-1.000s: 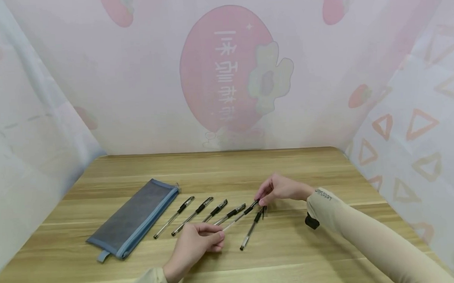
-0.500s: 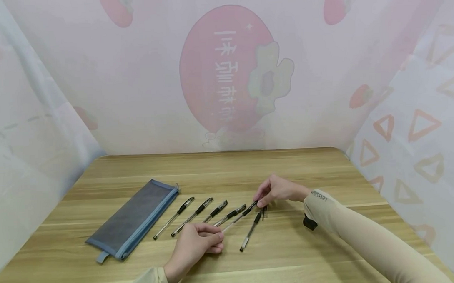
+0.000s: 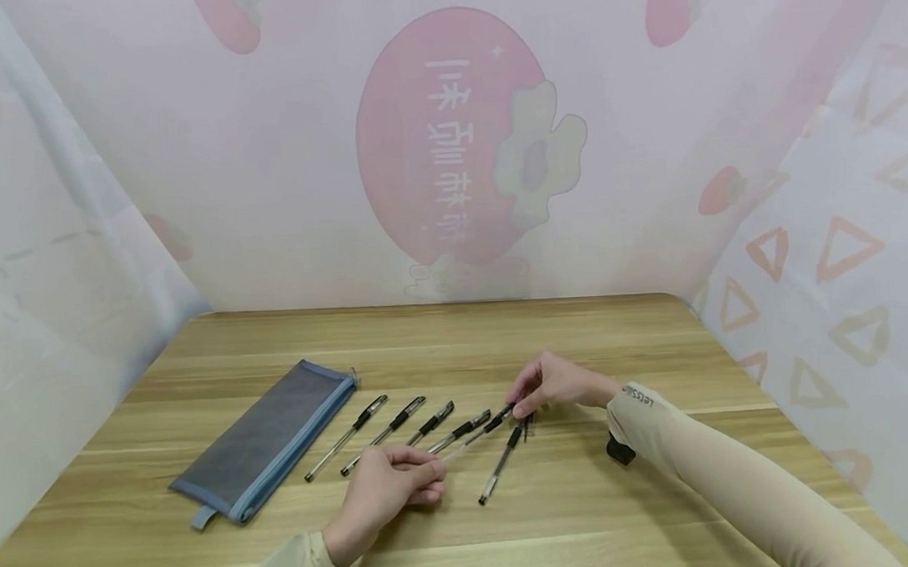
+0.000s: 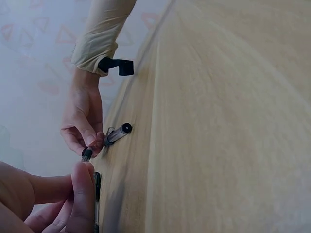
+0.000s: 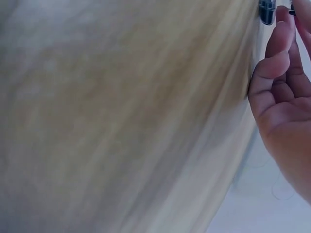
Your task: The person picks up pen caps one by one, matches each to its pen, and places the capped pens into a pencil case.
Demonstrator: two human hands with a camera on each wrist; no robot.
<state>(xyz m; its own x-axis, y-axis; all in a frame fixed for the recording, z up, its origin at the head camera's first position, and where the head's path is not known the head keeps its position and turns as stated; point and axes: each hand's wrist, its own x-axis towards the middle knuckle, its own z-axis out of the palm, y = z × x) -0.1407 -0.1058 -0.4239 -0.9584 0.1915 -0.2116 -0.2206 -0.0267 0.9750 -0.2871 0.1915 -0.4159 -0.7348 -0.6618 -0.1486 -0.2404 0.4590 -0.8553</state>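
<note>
Holding one pen (image 3: 474, 437) between them, both hands pinch it just above the wooden table (image 3: 591, 337). Left hand (image 3: 389, 486), fingers curled, grips the clear barrel end; right hand (image 3: 551, 382) pinches the black cap end between thumb and fingertips. Four more pens (image 3: 399, 431) lie in a slanted row to the left, beside a blue mesh pencil case (image 3: 267, 436). Another pen (image 3: 501, 464) lies just beneath the held one.
</note>
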